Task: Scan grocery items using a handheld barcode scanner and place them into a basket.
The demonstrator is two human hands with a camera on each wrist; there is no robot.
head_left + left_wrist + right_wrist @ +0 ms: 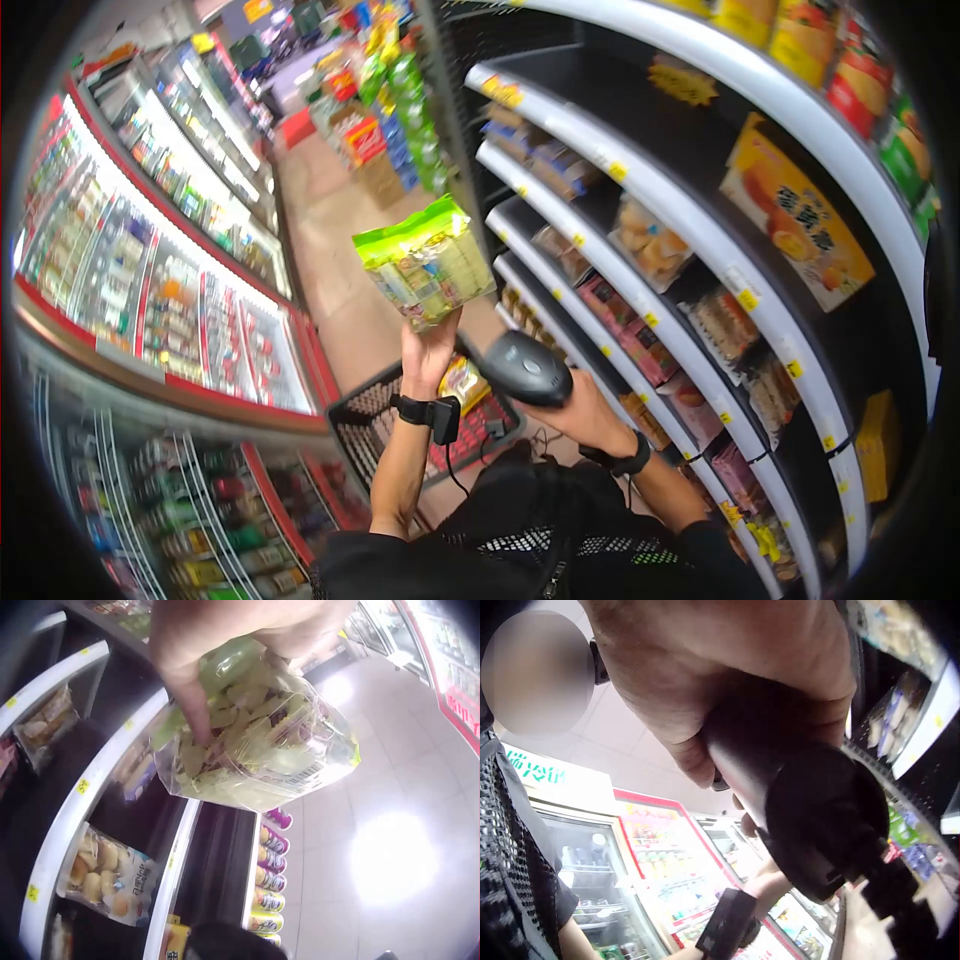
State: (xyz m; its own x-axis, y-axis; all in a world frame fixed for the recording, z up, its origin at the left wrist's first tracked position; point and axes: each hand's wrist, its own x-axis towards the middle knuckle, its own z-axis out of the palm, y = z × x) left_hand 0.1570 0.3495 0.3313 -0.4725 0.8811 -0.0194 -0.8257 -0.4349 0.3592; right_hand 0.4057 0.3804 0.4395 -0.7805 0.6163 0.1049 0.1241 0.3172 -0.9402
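Observation:
My left hand [432, 350] grips a clear snack bag [425, 265] with a bright green top from below and holds it up in front of me. Pale wrapped pieces show through its plastic; in the left wrist view the fingers press into the bag [255, 754], and a barcode [304, 776] faces out on its side. Curled round a black handheld barcode scanner [527, 368] is my right hand [592, 415], just to the right of the bag and lower. In the right wrist view, the fingers wrap the scanner's dark body [754, 761].
Below my hands is a dark shopping basket [345, 412] with a yellow packet [463, 385] in it. Shelves [620, 170] with packaged food rise close on the right. Glass-fronted coolers [170, 290] line the left, and the aisle floor [330, 220] runs ahead between them.

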